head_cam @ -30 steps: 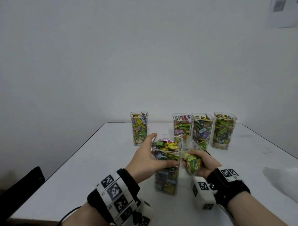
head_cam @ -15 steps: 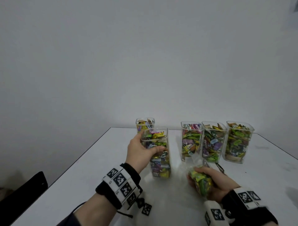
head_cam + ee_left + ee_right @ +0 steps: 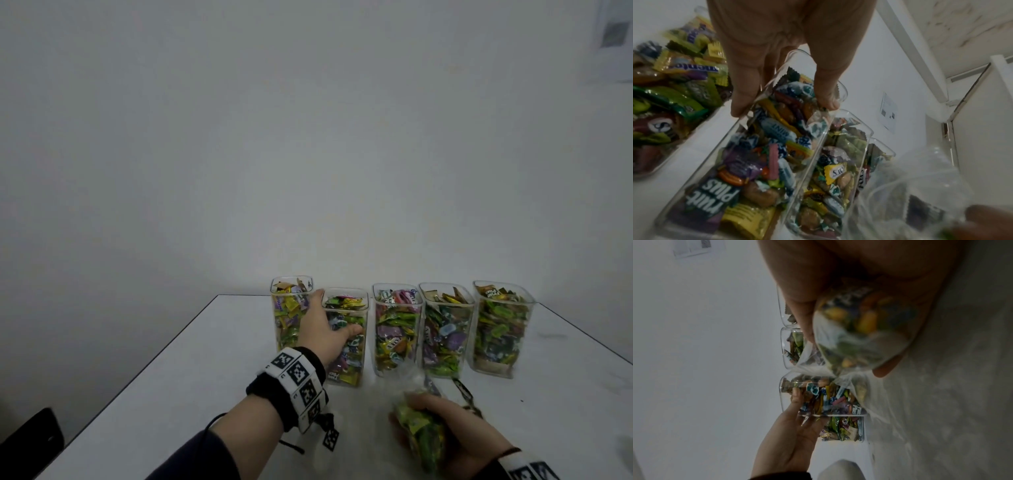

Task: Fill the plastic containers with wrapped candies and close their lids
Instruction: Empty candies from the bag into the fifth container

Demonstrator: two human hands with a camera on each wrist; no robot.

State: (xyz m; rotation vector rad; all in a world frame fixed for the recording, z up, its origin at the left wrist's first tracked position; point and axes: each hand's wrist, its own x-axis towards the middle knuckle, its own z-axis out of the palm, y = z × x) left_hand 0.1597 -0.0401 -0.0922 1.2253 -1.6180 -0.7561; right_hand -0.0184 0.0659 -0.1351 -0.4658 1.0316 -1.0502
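Several clear plastic containers full of wrapped candies stand lidless in a row at the back of the white table (image 3: pixel 205 359). My left hand (image 3: pixel 337 317) grips the second container from the left (image 3: pixel 349 363), thumb on its front and fingers round its left side. In the left wrist view the left hand (image 3: pixel 785 105) holds that container (image 3: pixel 748 162) near its rim. My right hand (image 3: pixel 445 425) grips a clear plastic bag of candies (image 3: pixel 419 442) near the front edge, right of centre. From the right wrist, the bag (image 3: pixel 865 331) fills the right hand.
The leftmost container (image 3: pixel 289 315) stands close behind my left hand, and a third container (image 3: pixel 397 329) stands just right of the held one. A dark strap (image 3: pixel 464 394) lies on the table by the bag. A black object (image 3: pixel 30 442) sits beyond the table's left edge.
My left hand has carried the container from the front middle of the table back into the row. My right hand has drawn back toward me with the bag.
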